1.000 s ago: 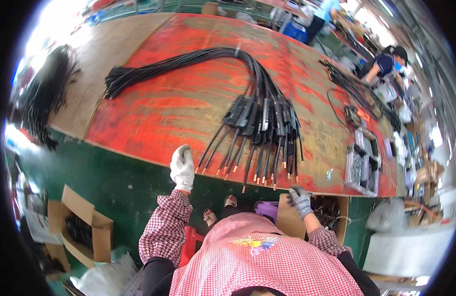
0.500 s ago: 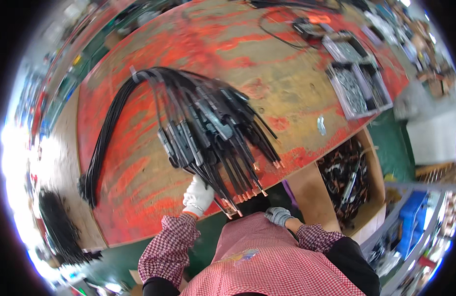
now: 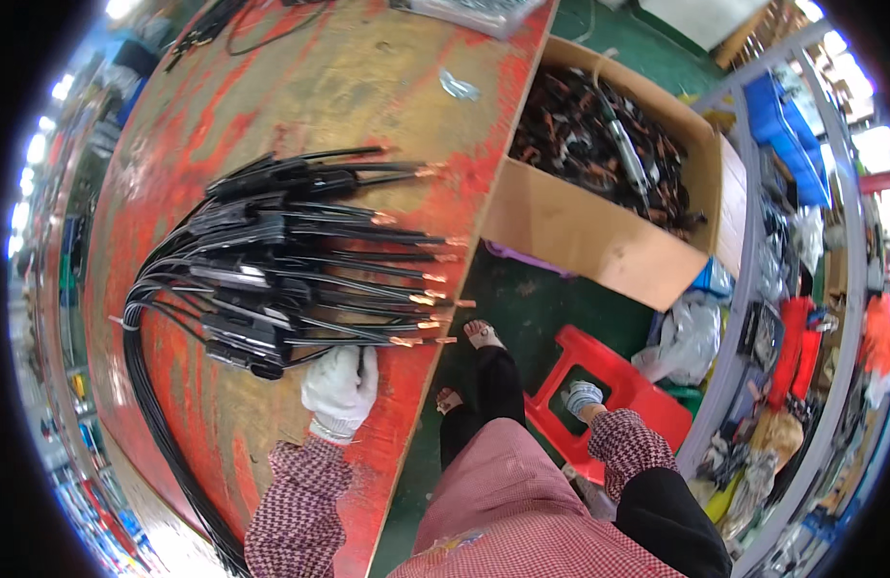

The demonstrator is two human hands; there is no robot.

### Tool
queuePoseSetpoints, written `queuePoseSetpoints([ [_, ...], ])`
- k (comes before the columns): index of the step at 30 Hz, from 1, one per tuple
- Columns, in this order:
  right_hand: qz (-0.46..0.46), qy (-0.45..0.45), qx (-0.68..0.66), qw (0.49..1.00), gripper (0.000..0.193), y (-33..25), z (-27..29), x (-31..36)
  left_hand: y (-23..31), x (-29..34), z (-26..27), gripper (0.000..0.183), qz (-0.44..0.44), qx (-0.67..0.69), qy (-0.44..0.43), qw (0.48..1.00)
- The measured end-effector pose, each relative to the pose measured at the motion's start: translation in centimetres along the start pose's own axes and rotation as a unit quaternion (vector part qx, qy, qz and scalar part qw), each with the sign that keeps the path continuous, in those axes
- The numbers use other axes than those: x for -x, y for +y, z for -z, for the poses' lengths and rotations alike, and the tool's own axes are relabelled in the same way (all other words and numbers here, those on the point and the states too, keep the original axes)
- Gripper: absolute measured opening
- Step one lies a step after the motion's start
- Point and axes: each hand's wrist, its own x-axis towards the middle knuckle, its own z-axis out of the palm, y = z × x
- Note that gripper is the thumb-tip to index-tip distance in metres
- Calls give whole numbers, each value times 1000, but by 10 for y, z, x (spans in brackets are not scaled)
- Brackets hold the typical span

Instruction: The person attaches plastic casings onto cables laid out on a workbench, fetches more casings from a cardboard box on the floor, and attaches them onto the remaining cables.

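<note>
A bundle of black cables [image 3: 257, 236] with black housings along them and bare copper ends lies on the worn red table [image 3: 368, 106]. The copper ends point right, toward the table's edge. My left hand [image 3: 339, 390], in a white glove, rests at the near side of the bundle with its fingers curled, against the lowest cables. Whatever is inside those fingers is hidden. My right hand [image 3: 582, 397], in a pale grey glove, hangs low to the right, over the opening of a red plastic stool [image 3: 647, 400]. Its fingers are too small and foreshortened to read.
An open cardboard box [image 3: 599, 236] full of dark parts with copper bits stands beside the table, a screwdriver-like tool [image 3: 626, 152] on top. Metal shelving [image 3: 744, 222] with a blue bin [image 3: 787, 135] lines the right. A small clear packet [image 3: 458, 87] lies on the table.
My view has turned right, bringing the red stool and more floor into sight. My right hand has moved from beside my apron out over the stool. My left hand stays by the cables.
</note>
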Motion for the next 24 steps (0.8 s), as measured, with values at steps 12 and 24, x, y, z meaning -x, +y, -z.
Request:
queuePoseSetpoints([
  [12,100,-49,474,874,38,85,-90,-3,-18,3,-10,22,32,36,-39,998],
  [24,122,-148,449,873,35,-2,-41,-87,-19,-17,-4,20,8,98,-10,995],
])
